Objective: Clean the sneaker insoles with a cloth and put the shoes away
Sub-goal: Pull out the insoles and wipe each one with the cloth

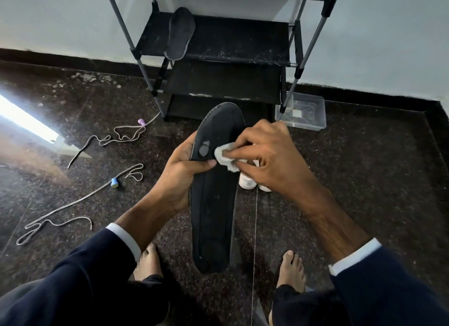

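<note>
The left hand (184, 172) is gripping a black insole (213, 204) by its left edge, fingers curled behind it and the thumb lying across its face. The insole is hanging upright in the air between the person's knees, toe end up, with a pale worn patch just above the thumb. The right hand (264, 155) is pinching a small white cloth (227, 156) between thumb and fingertips and pressing it against the insole's right side, just beside the left thumb.

A second insole (179, 33) is lying on the middle shelf of a black rack (233, 43), its heel end jutting over the front edge. The lower shelves are showing nothing but dust and scuffs. A clear plastic box (301, 113) is sitting on the floor at the rack's right leg; something small and pale is lying inside, too faint to make out.

White shoes (247, 181) are standing on the floor behind the right hand, which is hiding most of them; only the ends are showing. Two laces are trailing across the dark floor at left, one by a purple cap (141, 122), one by a blue cap (114, 181). The rack's top is being cut off by the frame.
</note>
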The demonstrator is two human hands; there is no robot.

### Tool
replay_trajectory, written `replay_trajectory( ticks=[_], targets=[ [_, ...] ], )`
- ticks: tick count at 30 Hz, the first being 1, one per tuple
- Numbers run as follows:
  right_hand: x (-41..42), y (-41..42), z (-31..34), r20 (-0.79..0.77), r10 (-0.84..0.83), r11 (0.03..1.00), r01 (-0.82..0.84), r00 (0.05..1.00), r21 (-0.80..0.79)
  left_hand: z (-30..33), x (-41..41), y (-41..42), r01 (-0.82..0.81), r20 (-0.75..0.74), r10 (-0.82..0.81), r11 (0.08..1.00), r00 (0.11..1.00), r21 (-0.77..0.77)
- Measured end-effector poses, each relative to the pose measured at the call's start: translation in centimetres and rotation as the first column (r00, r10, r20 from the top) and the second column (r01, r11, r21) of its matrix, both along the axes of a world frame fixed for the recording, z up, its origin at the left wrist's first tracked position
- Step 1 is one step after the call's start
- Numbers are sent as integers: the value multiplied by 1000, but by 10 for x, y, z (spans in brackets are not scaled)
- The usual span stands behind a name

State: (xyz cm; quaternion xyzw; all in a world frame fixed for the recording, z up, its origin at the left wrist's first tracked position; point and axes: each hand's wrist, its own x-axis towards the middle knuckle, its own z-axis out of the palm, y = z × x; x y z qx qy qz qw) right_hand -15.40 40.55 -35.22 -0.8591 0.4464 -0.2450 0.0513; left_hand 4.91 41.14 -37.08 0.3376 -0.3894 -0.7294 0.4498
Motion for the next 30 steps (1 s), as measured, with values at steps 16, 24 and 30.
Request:
replay_trajectory(
  ticks=[16,24,30],
  targets=[
    [20,7,-2,117,-209,973,218,971,-71,17,-8,4,60,-146,-3,921,989,384],
    [32,9,-3,36,63,996,-65,997,57,11,-6,3,60,-185,31,881,982,470],
    [39,15,-5,97,27,999,-30,995,36,13,-11,3,72,-203,19,899,979,431]
  ],
)
